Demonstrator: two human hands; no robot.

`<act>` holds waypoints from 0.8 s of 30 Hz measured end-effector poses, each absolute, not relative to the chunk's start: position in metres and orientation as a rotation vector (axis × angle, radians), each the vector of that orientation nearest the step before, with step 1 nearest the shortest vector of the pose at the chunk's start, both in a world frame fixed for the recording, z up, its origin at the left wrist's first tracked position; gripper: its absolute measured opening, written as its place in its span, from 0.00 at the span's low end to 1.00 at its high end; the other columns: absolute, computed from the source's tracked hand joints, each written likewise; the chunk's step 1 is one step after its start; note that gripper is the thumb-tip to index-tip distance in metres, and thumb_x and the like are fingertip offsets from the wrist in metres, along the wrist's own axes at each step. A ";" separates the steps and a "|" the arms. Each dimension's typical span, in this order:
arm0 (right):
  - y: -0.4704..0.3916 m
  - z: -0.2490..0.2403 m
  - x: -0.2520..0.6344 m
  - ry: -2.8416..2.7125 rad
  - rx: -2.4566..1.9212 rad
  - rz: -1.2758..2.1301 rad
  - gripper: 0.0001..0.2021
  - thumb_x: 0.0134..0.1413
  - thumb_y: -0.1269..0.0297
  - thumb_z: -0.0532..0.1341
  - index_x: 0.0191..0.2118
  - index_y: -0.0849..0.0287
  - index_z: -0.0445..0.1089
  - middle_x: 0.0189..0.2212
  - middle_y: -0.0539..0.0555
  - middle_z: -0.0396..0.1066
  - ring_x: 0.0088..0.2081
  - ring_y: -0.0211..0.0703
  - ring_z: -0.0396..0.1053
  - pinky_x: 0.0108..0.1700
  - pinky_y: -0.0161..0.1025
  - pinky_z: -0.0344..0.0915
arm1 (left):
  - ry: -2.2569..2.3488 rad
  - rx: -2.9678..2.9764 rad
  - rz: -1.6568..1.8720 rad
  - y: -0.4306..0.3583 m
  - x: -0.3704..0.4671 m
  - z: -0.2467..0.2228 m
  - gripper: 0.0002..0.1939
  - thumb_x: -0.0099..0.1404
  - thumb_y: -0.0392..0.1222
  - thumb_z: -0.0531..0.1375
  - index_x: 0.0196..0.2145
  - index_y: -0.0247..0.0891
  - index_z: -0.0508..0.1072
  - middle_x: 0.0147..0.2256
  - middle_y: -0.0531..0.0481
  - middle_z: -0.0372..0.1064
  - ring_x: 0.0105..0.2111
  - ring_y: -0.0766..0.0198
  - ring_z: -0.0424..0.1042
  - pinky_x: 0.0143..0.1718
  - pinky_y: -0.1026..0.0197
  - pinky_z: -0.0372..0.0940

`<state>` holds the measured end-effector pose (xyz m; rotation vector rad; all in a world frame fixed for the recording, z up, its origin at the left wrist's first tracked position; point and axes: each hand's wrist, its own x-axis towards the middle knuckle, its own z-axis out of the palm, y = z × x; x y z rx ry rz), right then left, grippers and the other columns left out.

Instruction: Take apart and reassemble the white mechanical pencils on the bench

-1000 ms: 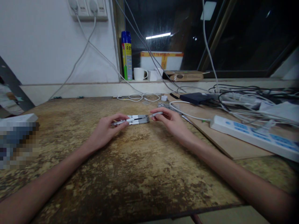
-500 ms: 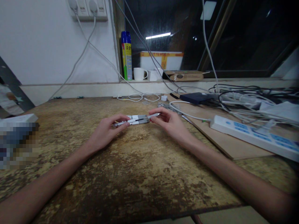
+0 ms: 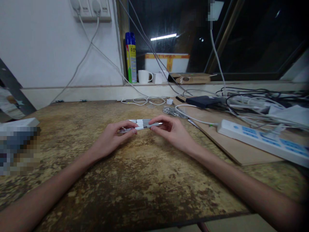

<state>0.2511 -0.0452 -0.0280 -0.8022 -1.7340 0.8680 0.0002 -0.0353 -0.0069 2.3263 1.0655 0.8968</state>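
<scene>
A slim white and grey pen [image 3: 143,128] lies level between my two hands. My left hand [image 3: 117,133] pinches its clear and white end between thumb and fingers. On its grey end, the thumb and fingertips of my right hand [image 3: 172,129] are closed. The pen's two sections meet in the middle, though I cannot tell how tightly they are joined. Just behind it, several similar white and grey pens [image 3: 144,121] lie side by side on the worn wooden table [image 3: 145,180], partly hidden by my fingers.
Behind my right hand lies a clear plastic bag [image 3: 172,111] of small parts. A white power strip [image 3: 260,140] and a brown board [image 3: 217,138] occupy the right side, with tangled cables [image 3: 253,96] beyond. A spray can [image 3: 131,58] and white mug [image 3: 145,76] stand on the sill.
My right hand has moved left and slightly nearer, bringing the grey section against the white one. The dark refill that showed between them is now covered.
</scene>
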 end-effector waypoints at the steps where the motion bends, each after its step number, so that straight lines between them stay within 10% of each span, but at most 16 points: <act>1: -0.046 -0.027 0.251 -1.746 -0.802 0.855 0.09 0.59 0.62 0.65 0.44 0.58 0.75 0.43 0.54 0.76 0.41 0.42 0.74 0.45 0.40 0.69 | 1.066 2.324 0.895 -0.035 0.000 -0.007 0.14 0.71 0.50 0.60 0.48 0.42 0.79 0.48 0.49 0.78 0.47 0.56 0.75 0.51 0.56 0.65; 11: -0.050 -0.029 0.247 -1.734 -0.892 0.979 0.16 0.66 0.51 0.57 0.46 0.58 0.71 0.25 0.50 0.72 0.24 0.39 0.68 0.29 0.37 0.65 | 0.979 2.381 0.892 -0.037 0.003 -0.008 0.12 0.70 0.49 0.61 0.46 0.42 0.79 0.46 0.50 0.79 0.46 0.58 0.75 0.50 0.58 0.65; 24: -0.050 -0.030 0.248 -1.824 -0.898 0.990 0.13 0.66 0.56 0.58 0.50 0.56 0.69 0.28 0.49 0.72 0.28 0.39 0.67 0.31 0.37 0.62 | 0.990 2.419 0.890 -0.037 0.003 -0.007 0.11 0.71 0.47 0.61 0.46 0.42 0.79 0.45 0.51 0.79 0.45 0.59 0.75 0.49 0.58 0.65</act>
